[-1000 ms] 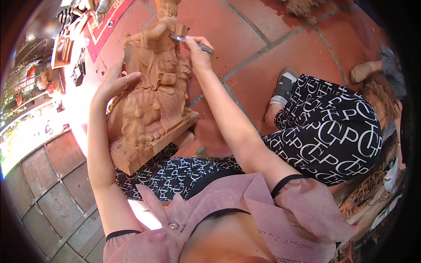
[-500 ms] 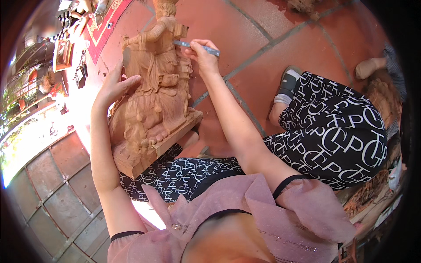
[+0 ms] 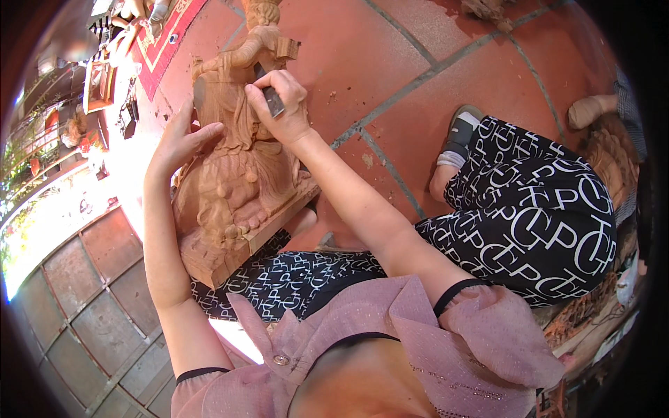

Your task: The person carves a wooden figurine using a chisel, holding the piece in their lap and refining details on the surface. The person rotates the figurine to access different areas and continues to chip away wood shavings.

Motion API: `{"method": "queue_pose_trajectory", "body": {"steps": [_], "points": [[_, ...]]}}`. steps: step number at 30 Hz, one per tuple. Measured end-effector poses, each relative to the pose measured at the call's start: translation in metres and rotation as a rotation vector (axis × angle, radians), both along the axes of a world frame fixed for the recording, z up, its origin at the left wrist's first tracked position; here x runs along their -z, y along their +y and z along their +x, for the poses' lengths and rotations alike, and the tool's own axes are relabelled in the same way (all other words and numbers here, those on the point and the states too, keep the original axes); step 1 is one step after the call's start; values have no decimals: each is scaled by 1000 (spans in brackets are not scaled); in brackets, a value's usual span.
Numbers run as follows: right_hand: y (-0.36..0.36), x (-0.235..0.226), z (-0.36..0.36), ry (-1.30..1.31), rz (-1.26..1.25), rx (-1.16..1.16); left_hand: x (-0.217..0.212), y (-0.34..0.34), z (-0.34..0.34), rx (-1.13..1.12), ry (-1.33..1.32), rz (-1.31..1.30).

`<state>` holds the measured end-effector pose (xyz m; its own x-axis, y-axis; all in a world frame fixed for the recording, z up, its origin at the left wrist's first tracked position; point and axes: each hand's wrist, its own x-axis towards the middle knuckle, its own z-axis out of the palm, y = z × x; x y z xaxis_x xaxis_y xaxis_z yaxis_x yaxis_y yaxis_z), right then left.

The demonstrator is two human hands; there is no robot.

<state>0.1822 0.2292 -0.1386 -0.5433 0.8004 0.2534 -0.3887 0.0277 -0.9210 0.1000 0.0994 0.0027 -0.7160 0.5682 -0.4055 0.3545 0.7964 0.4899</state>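
Observation:
A carved wooden statue (image 3: 240, 171) of a robed figure leans upward and away from me, its squared base by my lap. My left hand (image 3: 182, 141) grips the statue's left side, with the thumb lying over the front and the fingers partly hidden against its edge. My right hand (image 3: 284, 104) is closed around a slim grey hand tool (image 3: 274, 102). The tool's dark far end rests at the figure's upper body, below the raised arm. Whether that end is a blade or an abrasive strip I cannot tell.
My legs in black patterned trousers (image 3: 529, 216) lie folded on the red tiled floor (image 3: 376, 150). Crumbs of wood are scattered beside the statue. A red mat (image 3: 157, 66) lies at the far left. At the right edge another person's arm (image 3: 592, 109) shows near more carved wood (image 3: 610, 157).
My right hand has moved left and slightly down, from beside the statue to over its upper body, and the tool has turned steeper. My left hand has stayed in place.

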Motion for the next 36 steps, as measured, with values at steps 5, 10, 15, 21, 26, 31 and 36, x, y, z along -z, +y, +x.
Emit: {"method": "queue_pose_trajectory", "body": {"steps": [5, 10, 15, 21, 26, 31, 36], "points": [[-10, 5, -1, -13, 178, -2, 1, 0, -1, 16, -11, 18], [-2, -2, 0, -30, 149, -16, -3, 4, 3, -44, -30, -36], [-1, 2, -9, 15, 148, 58, -1, 2, -2, 9, 15, -27], [13, -4, -5, -27, 121, -52, -2, 6, 0, -21, -27, -33], [47, 1, 5, -40, -33, 57, -4, 4, 1, 3, 23, -60], [41, -1, 12, -62, -188, -111, -6, 9, 6, -54, -58, -25], [9, 0, 1, 9, -88, 7, -4, 8, 7, -78, -57, 20]]}}
